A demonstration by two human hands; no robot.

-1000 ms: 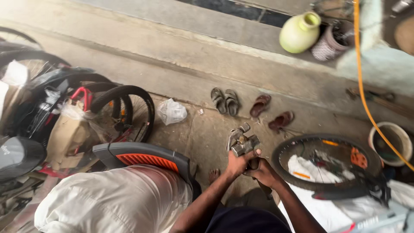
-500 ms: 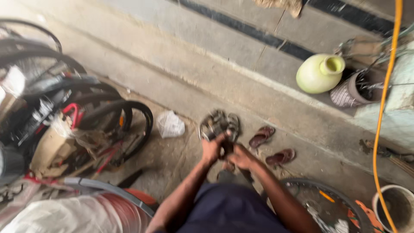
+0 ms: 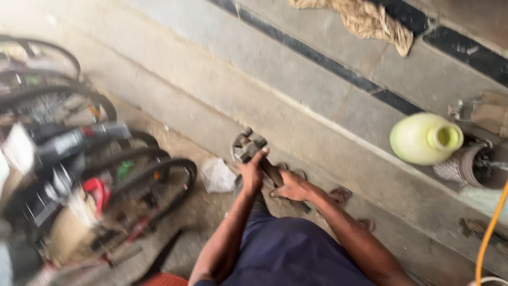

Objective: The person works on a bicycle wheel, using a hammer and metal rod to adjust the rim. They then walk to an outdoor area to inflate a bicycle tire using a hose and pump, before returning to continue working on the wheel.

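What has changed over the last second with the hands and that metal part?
The view swung left and up: the tyre on the right and most of the sandals have left the frame, and a rag on the step now shows. Both hands lifted the metal part higher in front of the step. Unchanged: the left hand and right hand still grip it, and the pale green jug stays on the ledge.

One head-worn view looks steeply down, close over the person's lap, facing a concrete step (image 3: 296,100); seemingly tilted, blurred.

Pale green jug (image 3: 423,139), grey metal tool (image 3: 247,147)
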